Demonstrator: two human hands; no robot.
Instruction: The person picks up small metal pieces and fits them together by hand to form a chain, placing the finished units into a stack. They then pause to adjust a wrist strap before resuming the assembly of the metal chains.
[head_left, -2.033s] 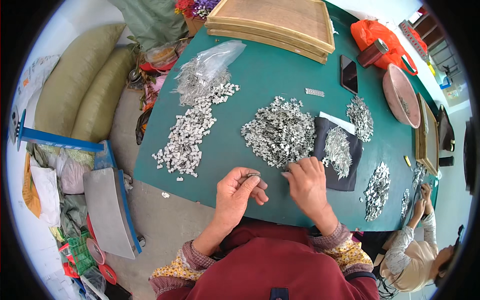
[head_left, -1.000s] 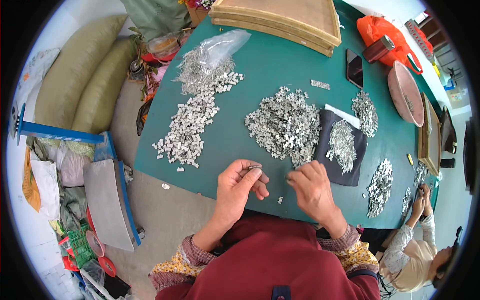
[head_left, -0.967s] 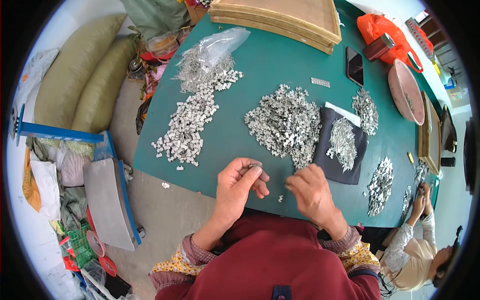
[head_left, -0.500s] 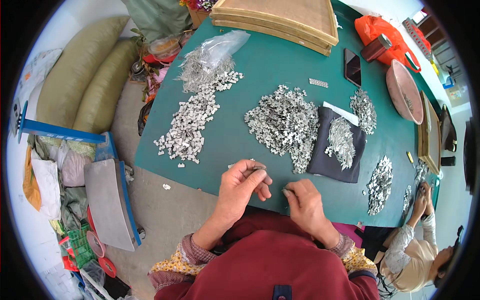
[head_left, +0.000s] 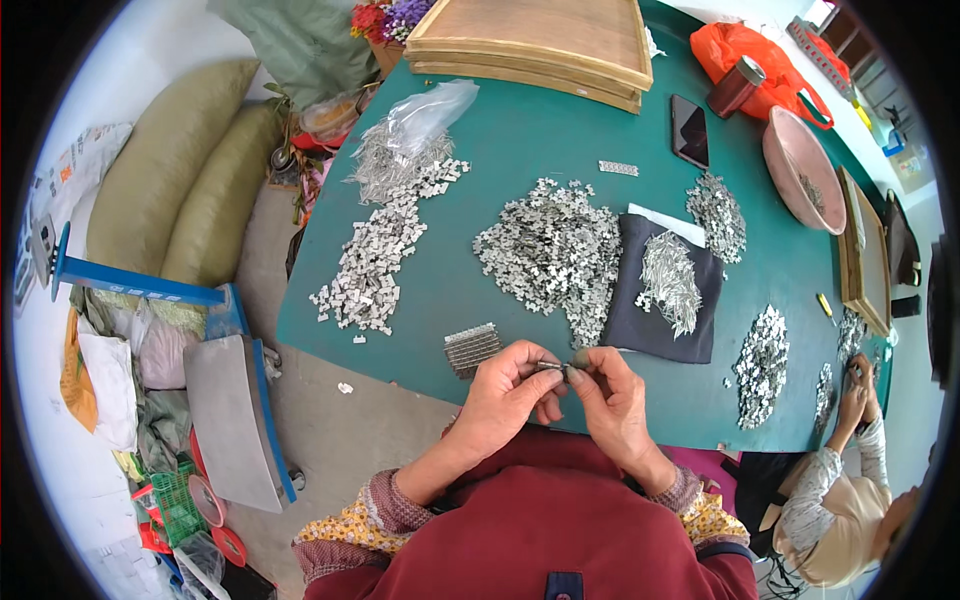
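Note:
My left hand [head_left: 508, 388] and my right hand [head_left: 612, 396] meet over the table's near edge, fingertips almost touching. A small dark metal piece [head_left: 549, 366] is pinched in the left fingers. The right thumb and forefinger press together at its right end; whatever they grip there is too small to make out. Just beyond my left hand sits a neat block of metal pieces in rows [head_left: 472, 350]. A large heap of small silver metal pieces [head_left: 550, 250] spreads ahead. On a dark folded cloth [head_left: 635, 325] to the right lies a pile of thin metal pins [head_left: 668, 280].
More metal pieces [head_left: 368, 270] lie left, below pins under a clear plastic bag [head_left: 440, 110]. Wooden trays [head_left: 530, 45] are stacked at the back. A phone [head_left: 689, 130], a pink bowl [head_left: 790, 180] and further piles [head_left: 762, 370] stand right, where another person [head_left: 835, 500] works.
My right hand has come up and left to meet the left hand, which moved slightly right. The rowed metal block, mostly hidden before, now shows. The whole view has shifted a little.

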